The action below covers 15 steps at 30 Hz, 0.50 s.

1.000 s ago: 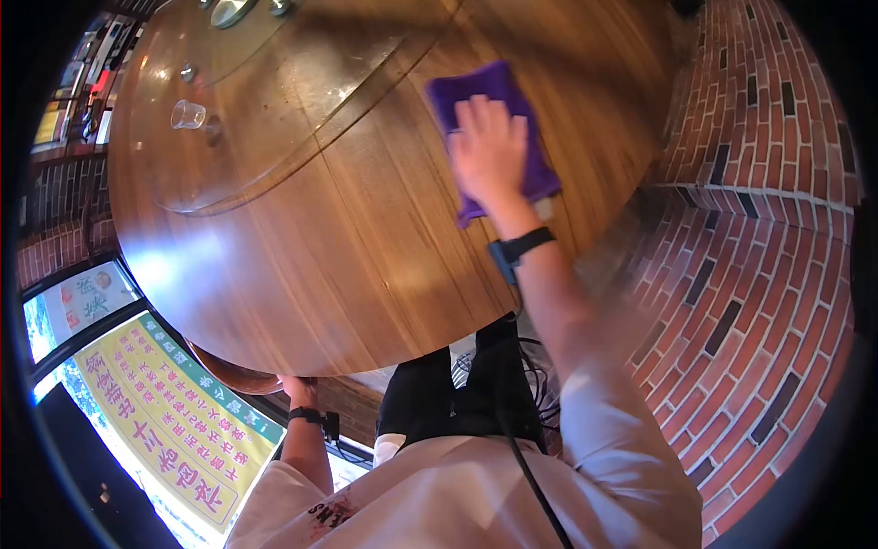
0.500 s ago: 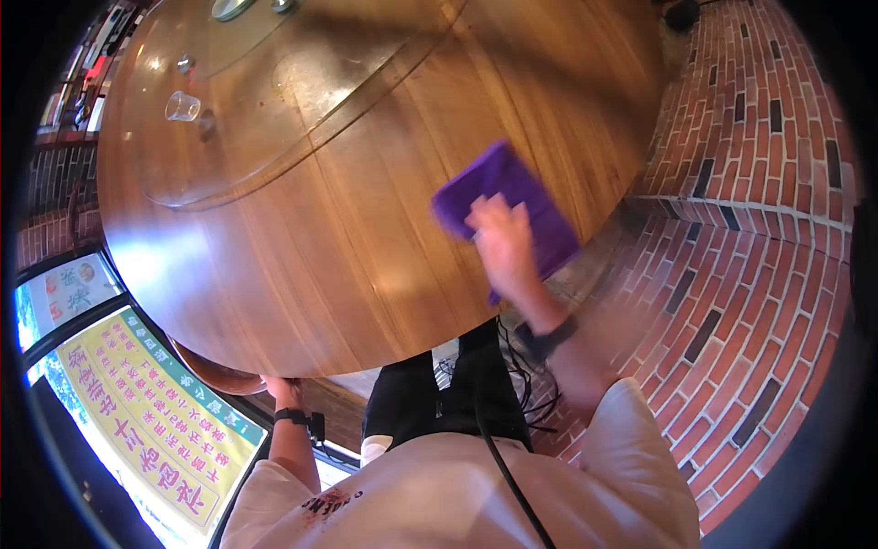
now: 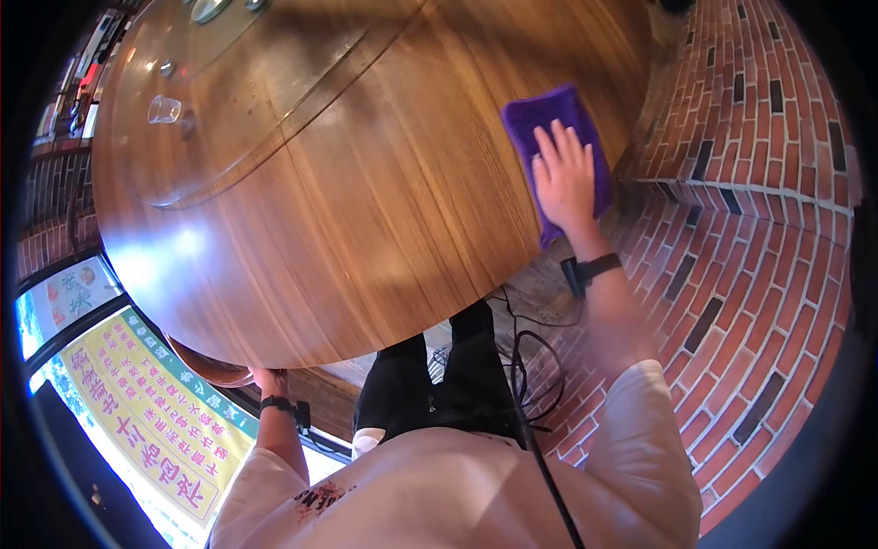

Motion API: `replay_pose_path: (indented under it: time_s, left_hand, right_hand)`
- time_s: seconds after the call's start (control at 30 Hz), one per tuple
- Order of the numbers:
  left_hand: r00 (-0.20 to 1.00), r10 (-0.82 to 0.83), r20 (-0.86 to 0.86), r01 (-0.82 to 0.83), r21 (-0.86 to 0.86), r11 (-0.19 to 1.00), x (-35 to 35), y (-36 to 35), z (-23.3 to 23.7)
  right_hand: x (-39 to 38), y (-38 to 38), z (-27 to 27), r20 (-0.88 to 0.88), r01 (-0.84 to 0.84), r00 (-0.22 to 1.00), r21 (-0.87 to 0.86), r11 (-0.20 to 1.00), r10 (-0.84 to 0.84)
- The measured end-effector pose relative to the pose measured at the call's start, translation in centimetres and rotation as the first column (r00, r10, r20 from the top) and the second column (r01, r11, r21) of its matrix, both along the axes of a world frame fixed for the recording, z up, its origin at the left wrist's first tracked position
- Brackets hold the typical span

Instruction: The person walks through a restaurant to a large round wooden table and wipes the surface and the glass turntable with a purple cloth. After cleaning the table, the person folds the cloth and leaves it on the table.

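Observation:
A purple cloth lies spread on the round wooden table, near its right edge. My right hand rests flat on the cloth, fingers stretched out and slightly apart. At the table's near left edge is my left hand, mostly hidden under the rim, so its fingers do not show. A glass turntable covers the upper left part of the table.
On the turntable stand a small clear cup and a dish. A brick wall rises on the right. Black cables lie on the floor near my legs. A yellow poster is at lower left.
My right hand and the purple cloth have moved right and away from me across the table, and the cloth has turned. My left hand has shifted slightly left in view.

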<state>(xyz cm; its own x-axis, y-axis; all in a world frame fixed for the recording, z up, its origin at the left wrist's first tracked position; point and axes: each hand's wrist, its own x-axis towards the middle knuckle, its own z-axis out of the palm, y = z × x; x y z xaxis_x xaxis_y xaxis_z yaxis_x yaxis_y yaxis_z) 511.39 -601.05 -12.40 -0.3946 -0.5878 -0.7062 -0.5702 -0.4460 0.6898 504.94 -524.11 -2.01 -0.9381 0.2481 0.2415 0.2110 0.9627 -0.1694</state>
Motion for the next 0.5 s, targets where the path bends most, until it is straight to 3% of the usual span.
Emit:
replay_pose_path:
  time_s: [0.07, 0.17, 0.33, 0.37, 0.47, 0.5]
  left_hand:
    - [0.999, 0.021, 0.029, -0.019, -0.079, 0.997, -0.4, 2.3, 1.4]
    - [0.995, -0.015, 0.099, 0.020, -0.052, 0.998, 0.3, -0.1, 0.2]
    - [0.988, 0.099, 0.118, -0.089, -0.088, 0.992, -0.6, 2.6, 1.7]
    - [0.986, 0.108, 0.129, -0.096, -0.096, 0.991, -0.9, 4.2, 2.6]
    - [0.984, 0.101, 0.146, -0.086, -0.106, 0.991, -1.1, 3.3, 3.0]
    - [0.986, 0.097, 0.134, -0.082, -0.110, 0.991, -1.3, 3.4, 2.9]
  right_hand:
    - [-0.2, 0.9, -1.0, -0.011, 0.041, 0.999, -0.021, 0.999, -0.041]
    - [0.6, -0.9, -1.3, 0.011, -0.014, 1.000, -0.024, 1.000, 0.015]
    - [5.8, -12.9, 1.5, 0.109, -0.355, 0.927, -0.051, 0.934, 0.358]
    - [7.3, -15.0, 2.3, 0.075, -0.412, 0.900, -0.169, 0.895, 0.428]
    - [9.0, -15.7, 3.1, 0.051, -0.538, 0.811, -0.326, 0.777, 0.583]
    - [8.6, -14.5, 2.9, 0.071, -0.565, 0.789, -0.308, 0.765, 0.611]
